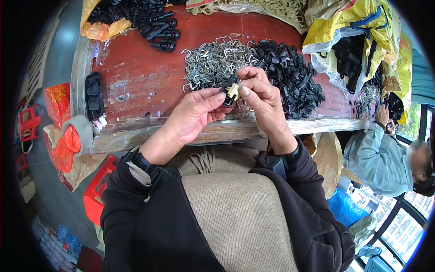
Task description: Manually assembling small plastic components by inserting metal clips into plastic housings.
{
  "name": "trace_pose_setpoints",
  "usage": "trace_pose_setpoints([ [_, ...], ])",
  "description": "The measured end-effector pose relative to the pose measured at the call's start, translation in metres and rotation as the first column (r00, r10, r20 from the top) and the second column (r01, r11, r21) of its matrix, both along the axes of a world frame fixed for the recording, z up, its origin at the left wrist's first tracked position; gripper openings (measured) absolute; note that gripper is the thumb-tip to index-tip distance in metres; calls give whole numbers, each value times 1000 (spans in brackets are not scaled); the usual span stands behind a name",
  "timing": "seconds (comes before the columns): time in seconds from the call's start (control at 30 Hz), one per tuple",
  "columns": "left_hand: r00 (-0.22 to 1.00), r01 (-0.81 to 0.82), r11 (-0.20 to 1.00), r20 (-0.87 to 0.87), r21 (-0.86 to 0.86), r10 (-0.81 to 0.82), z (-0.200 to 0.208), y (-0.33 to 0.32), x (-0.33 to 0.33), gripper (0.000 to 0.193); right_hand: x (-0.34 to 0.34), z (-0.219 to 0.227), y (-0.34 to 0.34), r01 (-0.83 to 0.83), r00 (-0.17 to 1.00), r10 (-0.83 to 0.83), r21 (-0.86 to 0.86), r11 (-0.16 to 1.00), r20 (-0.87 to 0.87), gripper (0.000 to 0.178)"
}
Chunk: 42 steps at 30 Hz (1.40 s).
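Left hand [195, 111] grips a black fitting [228, 103], right hand [267, 102] its cream part [233, 91]; to my eye, unfinished. Metal clips [217, 63] and black pieces [294, 81] lie heaped, upper centre.

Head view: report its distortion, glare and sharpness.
Head view, left: the red table's wrapped edge bows outward; head view, lower right: window panes wash out pale; head view, centre: the cream piece between the fingers stands out, while the black part beside it loses detail; head view, corners: black.
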<state>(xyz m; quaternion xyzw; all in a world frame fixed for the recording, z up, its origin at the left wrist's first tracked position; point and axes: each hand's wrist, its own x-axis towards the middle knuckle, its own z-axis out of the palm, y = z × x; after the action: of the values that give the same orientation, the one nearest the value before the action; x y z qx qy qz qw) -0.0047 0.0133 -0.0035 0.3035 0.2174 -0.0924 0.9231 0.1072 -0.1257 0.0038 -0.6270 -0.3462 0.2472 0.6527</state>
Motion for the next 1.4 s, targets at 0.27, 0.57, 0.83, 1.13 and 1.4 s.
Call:
trace_pose_setpoints([
  [0.27,998,-1,1000,56,-9,1,0,-6,-7,23,-8,3,-7,-33,992,41,-74,997,117,18],
  [0.57,999,30,997,-14,71,-29,14,-6,-7,22,-12,3,-19,173,971,-146,-137,975,189,31],
  [0.83,999,51,994,15,95,-53,5,-2,-3,24,28,0,-73,703,428,25,-350,620,904,13],
  [1.13,1000,24,996,-20,81,-23,5,-6,1,21,30,1,-64,598,671,-261,-298,744,693,14],
  [1.4,1000,30,998,-3,50,-30,9,-13,-2,23,-19,22,-29,195,955,-197,-27,980,-223,21],
])
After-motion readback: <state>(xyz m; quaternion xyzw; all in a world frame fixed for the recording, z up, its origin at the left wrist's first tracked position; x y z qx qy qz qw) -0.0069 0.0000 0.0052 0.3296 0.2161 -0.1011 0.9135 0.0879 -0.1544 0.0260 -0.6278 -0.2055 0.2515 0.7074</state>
